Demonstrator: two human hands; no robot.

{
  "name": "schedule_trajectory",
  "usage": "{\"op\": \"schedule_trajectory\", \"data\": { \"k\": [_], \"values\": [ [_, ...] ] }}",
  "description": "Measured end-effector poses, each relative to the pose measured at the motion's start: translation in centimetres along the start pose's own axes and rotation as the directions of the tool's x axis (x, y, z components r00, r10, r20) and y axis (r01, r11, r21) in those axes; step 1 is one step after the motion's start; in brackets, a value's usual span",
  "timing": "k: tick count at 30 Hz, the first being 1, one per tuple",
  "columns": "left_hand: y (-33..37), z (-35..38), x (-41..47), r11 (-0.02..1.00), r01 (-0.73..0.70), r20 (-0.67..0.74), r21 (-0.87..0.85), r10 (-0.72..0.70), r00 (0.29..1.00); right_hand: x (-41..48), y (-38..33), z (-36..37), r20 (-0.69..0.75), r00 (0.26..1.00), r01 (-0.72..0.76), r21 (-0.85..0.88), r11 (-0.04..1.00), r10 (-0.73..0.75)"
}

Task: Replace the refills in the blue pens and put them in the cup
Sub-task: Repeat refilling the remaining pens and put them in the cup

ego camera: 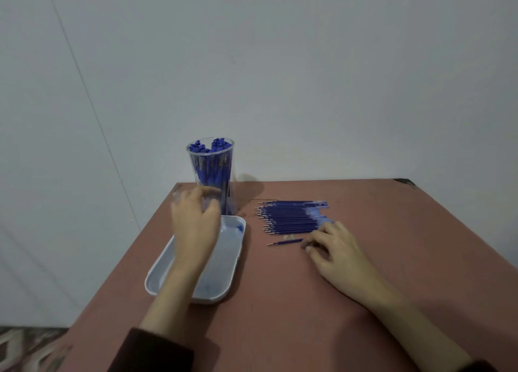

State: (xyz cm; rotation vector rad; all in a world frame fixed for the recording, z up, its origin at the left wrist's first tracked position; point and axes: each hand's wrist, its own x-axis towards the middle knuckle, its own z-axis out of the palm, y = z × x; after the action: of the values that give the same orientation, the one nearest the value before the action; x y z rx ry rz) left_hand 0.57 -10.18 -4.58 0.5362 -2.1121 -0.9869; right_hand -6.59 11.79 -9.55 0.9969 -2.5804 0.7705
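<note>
Right hand is pinching the end of one loose refill mid-table — probably light, thin, bendy, rolling easily. Left hand is hovering, blurred, by the cup at the table's far-left corner — I cannot tell its fingers' state.

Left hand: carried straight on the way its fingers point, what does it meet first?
Most likely the clear cup of blue pens: the left hand reaches over the far end of the tray, fingertips near the cup's base. Blur hides whether they touch.

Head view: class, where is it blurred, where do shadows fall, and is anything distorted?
Head view: the left hand is smeared by motion blur, the right hand on the loose refill sharper; head view: the cup throws a soft shadow rightward; head view: the table edges splay, wide-angle.
</note>
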Motion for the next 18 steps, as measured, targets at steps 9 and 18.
{"op": "schedule_trajectory", "data": {
  "k": [9,18],
  "values": [
    [-4.9,-3.6,1.4,0.922,0.150,0.255,0.358,-0.251,0.934,1.6,-1.5,1.7,0.076,0.996,0.041,-0.077,0.996,-0.036],
    [-5.5,-3.6,0.8,0.945,0.153,0.279,0.291,-0.236,0.931,2.1,-1.7,2.4,0.050,0.999,-0.012,-0.054,0.998,0.015]
  ]
}}
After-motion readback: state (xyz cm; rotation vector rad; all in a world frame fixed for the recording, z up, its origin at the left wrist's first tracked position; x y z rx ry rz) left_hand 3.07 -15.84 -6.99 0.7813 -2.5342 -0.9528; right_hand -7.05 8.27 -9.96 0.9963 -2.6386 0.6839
